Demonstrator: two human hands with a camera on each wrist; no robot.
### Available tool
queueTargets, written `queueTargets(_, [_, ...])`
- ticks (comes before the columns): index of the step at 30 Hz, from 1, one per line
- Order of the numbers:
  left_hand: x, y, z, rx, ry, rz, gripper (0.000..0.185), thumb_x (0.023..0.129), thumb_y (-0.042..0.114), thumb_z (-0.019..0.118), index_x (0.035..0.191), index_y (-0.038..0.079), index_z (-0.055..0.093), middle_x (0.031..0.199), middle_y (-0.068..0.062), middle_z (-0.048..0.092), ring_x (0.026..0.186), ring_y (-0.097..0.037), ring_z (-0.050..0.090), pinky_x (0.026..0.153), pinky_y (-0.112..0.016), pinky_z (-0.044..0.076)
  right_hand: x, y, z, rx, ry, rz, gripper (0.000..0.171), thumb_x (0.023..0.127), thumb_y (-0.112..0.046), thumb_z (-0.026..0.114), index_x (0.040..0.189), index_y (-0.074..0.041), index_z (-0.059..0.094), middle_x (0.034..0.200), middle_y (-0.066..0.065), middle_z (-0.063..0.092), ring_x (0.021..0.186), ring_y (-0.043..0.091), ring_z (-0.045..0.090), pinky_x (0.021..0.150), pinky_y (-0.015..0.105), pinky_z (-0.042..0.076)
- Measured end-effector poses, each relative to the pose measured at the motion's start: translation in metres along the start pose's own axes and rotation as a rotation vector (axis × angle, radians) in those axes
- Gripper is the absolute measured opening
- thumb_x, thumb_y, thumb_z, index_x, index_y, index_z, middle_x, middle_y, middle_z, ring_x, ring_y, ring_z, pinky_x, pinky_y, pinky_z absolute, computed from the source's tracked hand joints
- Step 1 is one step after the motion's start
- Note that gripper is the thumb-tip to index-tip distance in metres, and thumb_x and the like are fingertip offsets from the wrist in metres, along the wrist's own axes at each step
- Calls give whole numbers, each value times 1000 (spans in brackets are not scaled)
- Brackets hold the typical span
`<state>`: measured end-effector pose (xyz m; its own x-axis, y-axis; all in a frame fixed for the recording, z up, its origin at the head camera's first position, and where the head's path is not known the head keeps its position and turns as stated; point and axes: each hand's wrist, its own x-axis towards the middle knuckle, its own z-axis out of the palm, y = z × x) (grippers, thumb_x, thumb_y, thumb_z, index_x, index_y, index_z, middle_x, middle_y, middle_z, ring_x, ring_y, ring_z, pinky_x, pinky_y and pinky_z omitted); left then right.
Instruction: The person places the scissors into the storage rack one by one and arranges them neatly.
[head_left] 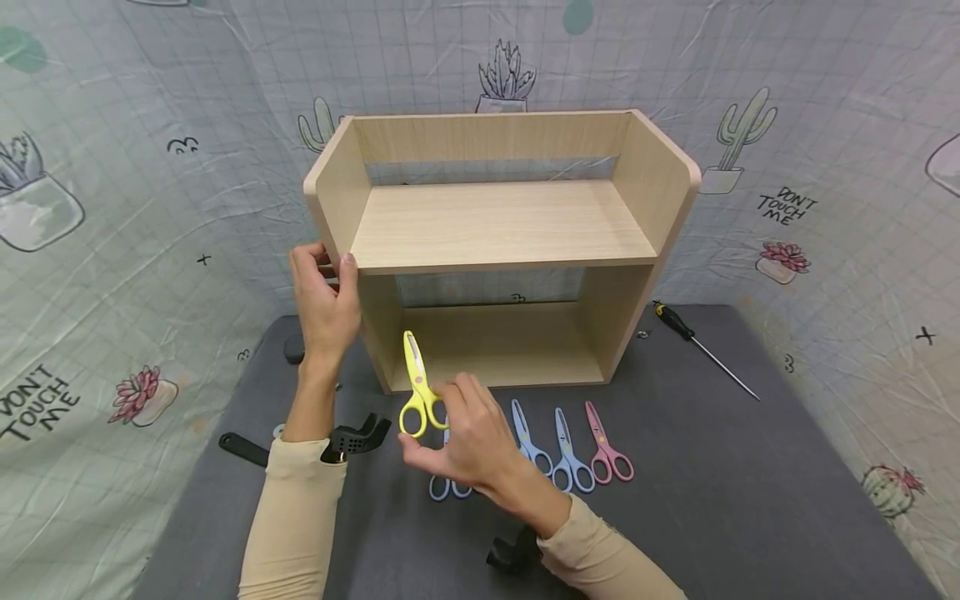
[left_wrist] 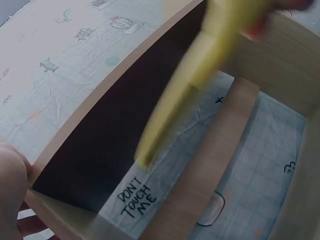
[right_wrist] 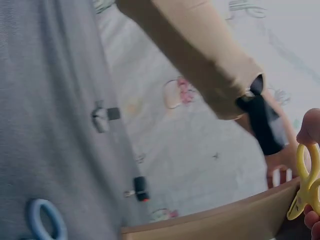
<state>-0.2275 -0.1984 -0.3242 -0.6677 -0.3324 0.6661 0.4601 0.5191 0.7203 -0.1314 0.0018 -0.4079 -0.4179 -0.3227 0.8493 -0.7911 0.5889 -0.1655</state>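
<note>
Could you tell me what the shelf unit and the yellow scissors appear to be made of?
The shelf unit looks like laminated board with a pale matte wood-grain finish. The yellow scissors, held by the right hand, appear to be smooth moulded plastic; any metal blade insert can't be made out.

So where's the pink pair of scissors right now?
In the head view the pink scissors lie flat on the dark table, rightmost in the row, just right of a blue pair and in front of the wooden shelf.

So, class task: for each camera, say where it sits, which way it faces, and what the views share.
Head: above, looking down at the light wooden shelf unit; both hands and sleeves show.
Left wrist: beside the shelf's side panel, facing inside; a bit of hand.
Right wrist: low over the grey table, facing the left arm; fingertips.
Shared by all: the yellow plastic scissors, shelf.
</note>
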Motion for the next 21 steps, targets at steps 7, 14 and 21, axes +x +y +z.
queueTargets(7, [0, 1, -1, -52, 22, -34, 37, 98, 18, 57, 122, -9, 50, 108, -9, 52, 86, -6, 51, 69, -22, 44, 23, 2, -15, 1, 34, -24, 50, 66, -43, 83, 92, -2, 67, 83, 6, 60, 73, 16, 53, 63, 23, 46])
queueTargets(14, [-1, -1, -1, -95, 44, -58, 38, 96, 18, 59, 121, -10, 51, 111, -14, 55, 87, -14, 54, 69, -22, 45, 50, 11, -21, -38, 62, -64, 53, 66, -42, 84, 92, 0, 67, 84, 9, 62, 75, 19, 56, 64, 26, 48])
queueTargets(21, [-1, -1, 1, -111, 72, -116, 38, 96, 22, 60, 120, -7, 55, 113, -16, 60, 99, -16, 60, 76, -19, 52, 81, 17, -26, -73, 66, -93, 51, 70, -44, 82, 92, 0, 68, 83, 9, 63, 75, 20, 57, 64, 26, 48])
